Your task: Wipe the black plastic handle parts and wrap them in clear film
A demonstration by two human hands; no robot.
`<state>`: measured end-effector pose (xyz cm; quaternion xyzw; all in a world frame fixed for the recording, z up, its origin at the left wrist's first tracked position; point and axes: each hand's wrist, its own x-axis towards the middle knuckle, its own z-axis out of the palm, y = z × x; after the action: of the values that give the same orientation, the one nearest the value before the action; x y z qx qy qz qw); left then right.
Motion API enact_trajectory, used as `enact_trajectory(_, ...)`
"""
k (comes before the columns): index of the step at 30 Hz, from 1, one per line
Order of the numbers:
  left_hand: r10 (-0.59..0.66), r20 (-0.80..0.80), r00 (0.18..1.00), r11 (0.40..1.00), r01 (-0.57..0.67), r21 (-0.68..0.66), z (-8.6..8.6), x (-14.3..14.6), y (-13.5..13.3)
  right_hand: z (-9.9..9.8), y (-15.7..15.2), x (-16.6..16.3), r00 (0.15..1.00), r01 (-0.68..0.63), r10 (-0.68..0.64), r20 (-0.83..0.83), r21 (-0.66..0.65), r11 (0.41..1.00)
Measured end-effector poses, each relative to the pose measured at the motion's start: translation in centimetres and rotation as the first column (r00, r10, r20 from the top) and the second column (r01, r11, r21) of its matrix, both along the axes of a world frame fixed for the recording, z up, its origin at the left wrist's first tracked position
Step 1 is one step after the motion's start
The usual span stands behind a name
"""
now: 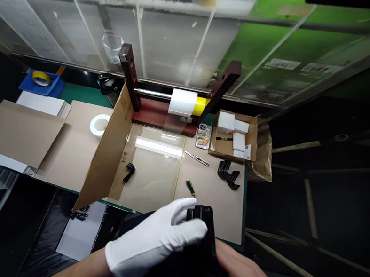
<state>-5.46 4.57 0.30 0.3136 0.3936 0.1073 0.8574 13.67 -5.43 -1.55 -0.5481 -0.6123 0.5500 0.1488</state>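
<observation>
My left hand [156, 239], in a white glove, is closed around the upper end of a black plastic part [208, 220] near the table's front edge. My bare right hand [244, 269] grips the lower end of that part; its fingers are slightly blurred. The part's exact kind does not show, and dark clothing behind hides its outline. Beyond my hands, a small green-and-black screwdriver [190, 188] lies on the table. A curved black plastic piece [128, 172] rests to the left on a clear sheet. Several similar black pieces [227, 175] sit together at the right.
A roll of film [183, 103] hangs on a dark red stand at the back. A cardboard panel [104, 148] stands upright on the left. Tweezers [196, 158], a phone [203, 135] and a carton [218, 147] with white boxes lie right. A tape roll [94, 128] lies behind the panel.
</observation>
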Motion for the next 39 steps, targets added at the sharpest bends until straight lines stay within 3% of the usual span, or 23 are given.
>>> enact_trajectory(3,0.018,0.09,0.996,0.982,-0.001,-0.19,-1.8,1.2,-1.3,-0.9,0.0,-0.6,0.94,-0.104,0.075,0.332,0.072,0.992)
enact_trajectory(6,0.094,0.031,0.995,0.944,-0.079,-0.32,-3.2,2.0,-2.0,-1.4,-0.2,-0.9,0.891,-0.189,0.112,0.439,0.136,0.972)
enact_trajectory(13,0.205,0.092,0.974,0.908,-0.154,-0.391,-3.1,1.2,-0.9,0.4,-0.6,-0.2,0.911,-0.049,-0.106,0.399,0.361,0.931)
enact_trajectory(19,0.246,0.097,0.964,0.882,-0.182,-0.434,-2.6,1.2,-0.7,1.6,-0.2,0.6,0.943,0.099,-0.207,0.259,0.376,0.921)
enact_trajectory(24,0.296,0.121,0.947,0.841,-0.199,-0.503,-2.9,1.6,-0.8,1.1,0.0,0.8,0.949,0.186,-0.273,0.157,0.418,0.889)
enact_trajectory(29,0.353,0.21,0.912,0.785,-0.167,-0.596,-2.9,1.7,-0.4,-0.1,-0.6,1.2,0.944,0.195,-0.296,0.143,0.48,0.855)
enact_trajectory(39,0.342,0.189,0.92,0.832,-0.203,-0.516,-3.3,1.6,-0.7,-0.2,-0.4,0.5,0.942,0.161,-0.276,0.189,0.467,0.869)
